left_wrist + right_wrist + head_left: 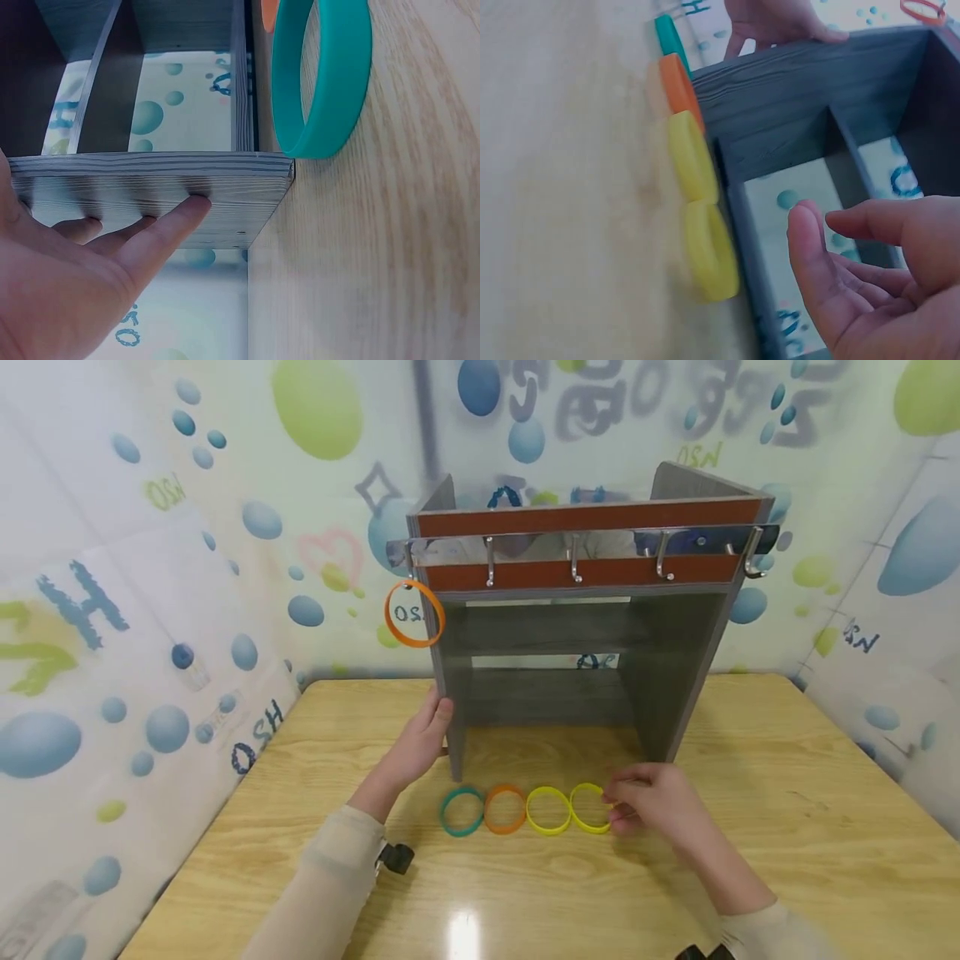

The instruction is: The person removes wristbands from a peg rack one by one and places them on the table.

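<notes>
My left hand (422, 737) grips the left side panel of a grey wooden shelf unit (682, 660), thumb at the front edge; in the left wrist view its fingers (169, 232) lie along the outer face. An orange silicone wristband (437, 625) hangs from the leftmost metal hook. In front of the unit, a teal wristband (443, 820), an orange one (489, 820) and two yellow ones lie in a row. My right hand (656, 802) is beside the rightmost yellow wristband (697, 259), thumb and forefinger bent with a small gap between them and nothing held.
A shiny metal rail (525, 545) with several hooks runs across the unit's reddish-brown front board (600, 516). The unit stands on a wood-grain table (810, 827). White walls (217, 510) with blue and green bubble prints stand behind and at both sides.
</notes>
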Demonstrator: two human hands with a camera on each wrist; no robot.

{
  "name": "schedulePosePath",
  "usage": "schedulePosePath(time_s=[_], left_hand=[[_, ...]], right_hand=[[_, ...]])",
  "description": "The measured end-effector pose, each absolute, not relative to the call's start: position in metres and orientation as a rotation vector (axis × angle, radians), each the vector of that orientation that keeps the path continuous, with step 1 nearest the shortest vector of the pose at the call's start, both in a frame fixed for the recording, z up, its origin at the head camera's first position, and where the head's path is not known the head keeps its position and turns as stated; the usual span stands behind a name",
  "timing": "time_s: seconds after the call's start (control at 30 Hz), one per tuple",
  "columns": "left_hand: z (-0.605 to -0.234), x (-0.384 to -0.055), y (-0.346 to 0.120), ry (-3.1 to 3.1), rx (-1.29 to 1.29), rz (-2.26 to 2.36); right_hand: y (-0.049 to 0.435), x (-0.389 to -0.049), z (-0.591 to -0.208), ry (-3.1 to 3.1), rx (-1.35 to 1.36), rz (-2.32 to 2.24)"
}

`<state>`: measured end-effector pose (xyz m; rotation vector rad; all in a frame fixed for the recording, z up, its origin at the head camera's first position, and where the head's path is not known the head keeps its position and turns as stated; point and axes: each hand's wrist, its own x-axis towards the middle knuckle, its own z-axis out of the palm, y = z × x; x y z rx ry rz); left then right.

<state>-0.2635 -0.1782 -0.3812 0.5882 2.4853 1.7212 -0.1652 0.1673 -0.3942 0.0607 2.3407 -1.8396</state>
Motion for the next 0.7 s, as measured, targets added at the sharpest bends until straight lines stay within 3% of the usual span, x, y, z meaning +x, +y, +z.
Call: schedulePosePath(time_s=[0.7], left_hand=[[-0.382,-0.262,-0.176,2.465,0.597,1.752]], right_hand=[[0.112,-0.190,-0.308,2.560,-0.195,-1.620]])
